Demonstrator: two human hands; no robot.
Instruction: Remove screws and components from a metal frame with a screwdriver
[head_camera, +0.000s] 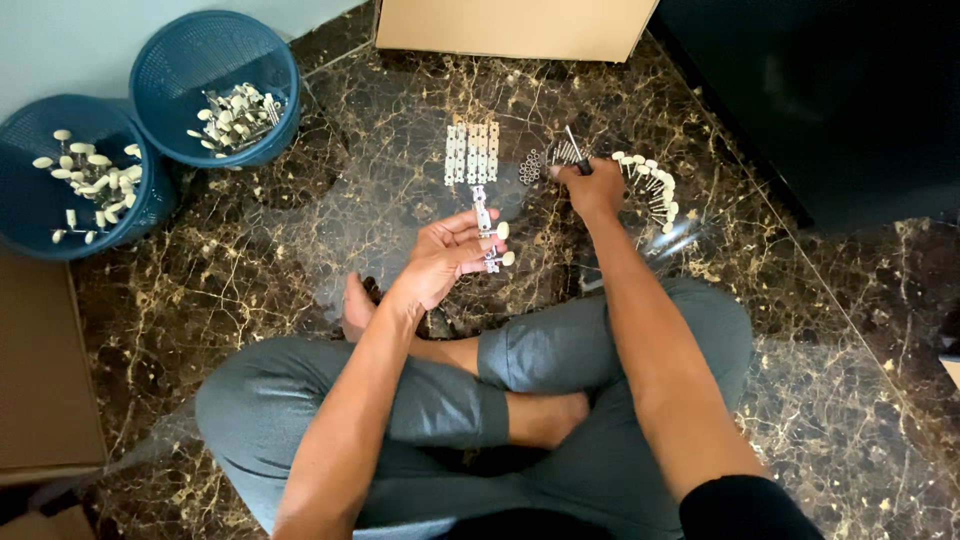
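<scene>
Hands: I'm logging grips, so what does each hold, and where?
Left hand holds a metal strip by its lower end; right hand grips a screwdriver handle.

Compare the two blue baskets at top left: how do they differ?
The nearer basket sits at the frame's left edge, partly cut off; the farther basket stands beside it, closer to the wall and fully visible. Parts in the nearer basket lie scattered and loose; those in the farther basket bunch into one pile. Both are round, blue, mesh-walled and hold cream-knobbed metal parts.
</scene>
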